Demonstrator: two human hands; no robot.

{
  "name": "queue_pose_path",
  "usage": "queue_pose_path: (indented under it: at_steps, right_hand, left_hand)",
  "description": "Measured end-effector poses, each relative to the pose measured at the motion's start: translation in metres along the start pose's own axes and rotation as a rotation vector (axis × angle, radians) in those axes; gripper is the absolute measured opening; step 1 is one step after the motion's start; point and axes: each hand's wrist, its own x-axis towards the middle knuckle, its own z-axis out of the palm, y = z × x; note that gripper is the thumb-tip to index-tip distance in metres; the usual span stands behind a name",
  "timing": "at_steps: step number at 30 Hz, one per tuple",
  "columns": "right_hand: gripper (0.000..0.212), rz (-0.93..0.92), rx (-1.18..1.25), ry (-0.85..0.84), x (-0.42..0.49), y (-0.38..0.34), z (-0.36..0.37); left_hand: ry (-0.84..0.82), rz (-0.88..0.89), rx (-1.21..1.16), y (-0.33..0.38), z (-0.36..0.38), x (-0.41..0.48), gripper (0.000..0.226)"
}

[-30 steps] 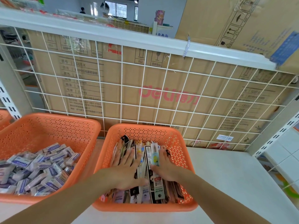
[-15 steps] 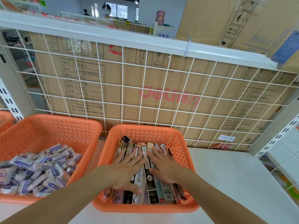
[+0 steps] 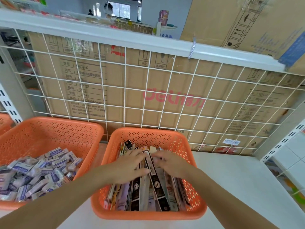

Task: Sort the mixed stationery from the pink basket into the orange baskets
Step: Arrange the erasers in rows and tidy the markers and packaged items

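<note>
A big cardboard box (image 3: 165, 90) stands at the far side behind a white wire grid (image 3: 125, 76). In front of it, on the white shelf (image 3: 239, 179), sit two orange baskets. The left basket (image 3: 49, 129) holds a loose heap of small purple-and-white boxes (image 3: 41, 171). The right basket (image 3: 148, 214) holds long flat packs (image 3: 158, 192) lying lengthwise, near to far. Both hands rest on these packs: the left hand (image 3: 130, 167) with fingers spread flat, the right hand (image 3: 171, 162) just beside it, fingers stretched out and blurred, gripping nothing.
</note>
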Motion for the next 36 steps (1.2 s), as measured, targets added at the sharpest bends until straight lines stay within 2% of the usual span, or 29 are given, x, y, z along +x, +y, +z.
queue_pose_path:
  at_steps: [2, 5, 8, 11, 14, 16, 18, 20, 22, 24, 28, 30, 33, 36]
  right_hand:
    - [0.035, 0.034, -0.009, 0.142, 0.005, 0.002, -0.011]
    - [0.040, 0.057, -0.065, 0.086, 0.018, 0.008, -0.017]
    - [0.055, 0.077, -0.060, -0.005, 0.032, 0.014, -0.012]
    - [0.075, 0.086, -0.063, -0.042, 0.038, 0.021, -0.002]
    - [0.062, 0.075, -0.064, -0.009, 0.041, 0.028, -0.001]
    - [0.048, 0.050, -0.139, 0.057, 0.041, 0.027, -0.002]
    - [0.044, 0.005, -0.170, 0.150, 0.041, 0.022, -0.002]
    - [0.053, -0.067, -0.158, 0.151, 0.040, 0.018, -0.001]
    - [0.064, -0.166, -0.195, 0.079, 0.040, 0.016, 0.002]
    - [0.064, -0.239, -0.248, 0.026, 0.040, 0.017, 0.005]
    - [0.044, -0.155, -0.242, 0.078, 0.040, 0.022, 0.000]
    - [0.041, -0.104, -0.222, 0.085, 0.039, 0.024, -0.002]
    - [0.052, -0.076, -0.111, 0.020, 0.035, 0.022, -0.004]
    - [0.062, -0.078, -0.150, -0.027, 0.033, 0.019, -0.005]
  left_hand:
    - [0.108, -0.058, -0.027, -0.012, -0.005, 0.011, 0.062]
    - [0.203, -0.216, 0.024, -0.023, -0.012, 0.035, 0.046]
    - [0.179, -0.286, 0.067, -0.022, -0.011, 0.051, 0.048]
    - [0.083, -0.273, 0.110, -0.022, -0.004, 0.053, 0.056]
    - [0.030, -0.259, 0.161, -0.025, -0.006, 0.048, 0.053]
    - [0.037, -0.251, 0.149, -0.026, -0.010, 0.045, 0.041]
    - [0.152, -0.224, 0.156, -0.024, -0.014, 0.044, 0.030]
    - [0.299, -0.193, 0.158, -0.024, -0.013, 0.047, 0.028]
    - [0.322, -0.166, 0.099, -0.025, -0.011, 0.051, 0.035]
    - [0.248, -0.126, 0.091, -0.028, -0.008, 0.054, 0.045]
    - [0.128, -0.004, 0.163, -0.026, -0.006, 0.055, 0.062]
    - [0.032, 0.034, 0.207, -0.024, -0.006, 0.053, 0.073]
    - [-0.038, 0.037, 0.245, -0.025, -0.005, 0.052, 0.090]
    - [-0.039, 0.056, 0.190, -0.024, -0.006, 0.049, 0.098]
